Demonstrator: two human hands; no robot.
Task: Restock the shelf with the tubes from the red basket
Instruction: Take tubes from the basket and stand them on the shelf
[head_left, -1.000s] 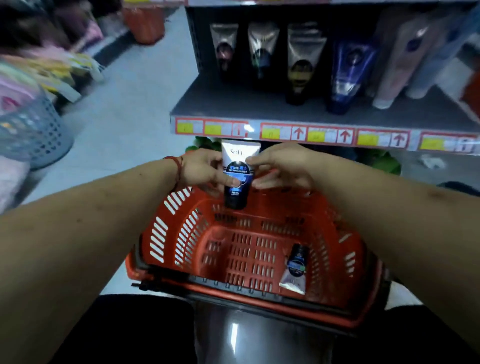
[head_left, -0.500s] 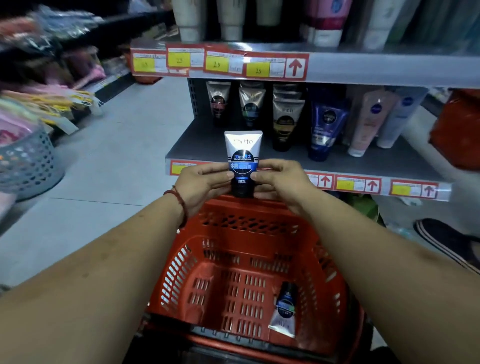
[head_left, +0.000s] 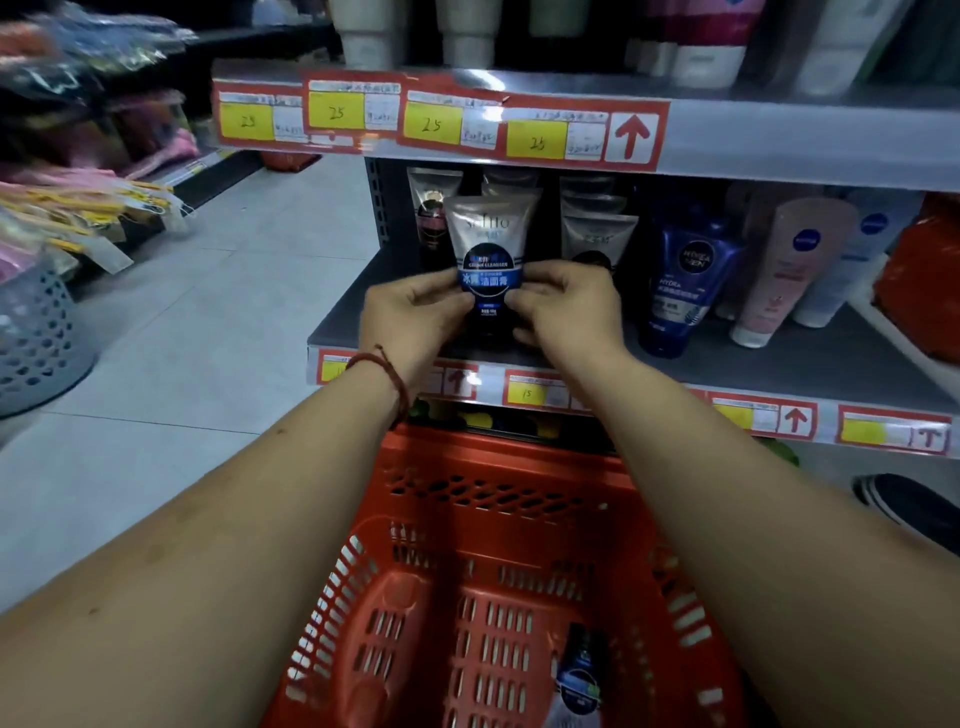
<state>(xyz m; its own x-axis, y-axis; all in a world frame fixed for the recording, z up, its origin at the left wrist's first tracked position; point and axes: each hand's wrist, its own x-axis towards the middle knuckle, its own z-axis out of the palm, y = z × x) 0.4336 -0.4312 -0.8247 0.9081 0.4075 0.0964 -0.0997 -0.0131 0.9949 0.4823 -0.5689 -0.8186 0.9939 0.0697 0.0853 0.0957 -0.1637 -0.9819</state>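
Silver tube (head_left: 491, 228) with blue-and-black label, red slotted basket (head_left: 498, 519), grey shelf (head_left: 810, 364), yellow-and-red price tags (head_left: 434, 123), dark-blue tube (head_left: 680, 280), pale-pink tube (head_left: 784, 270)

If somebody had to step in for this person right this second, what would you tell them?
Hands: the left hand and the right hand pinch the blue-label tube from either side.
Things: that tube is upright, cap down, over the shelf, in front of the similar tubes; I cannot tell whether it rests on the shelf. A second tube lies in the red basket.
Done: one tube brought to the shelf.
Left: set it down, let go, then shelve the second tube.
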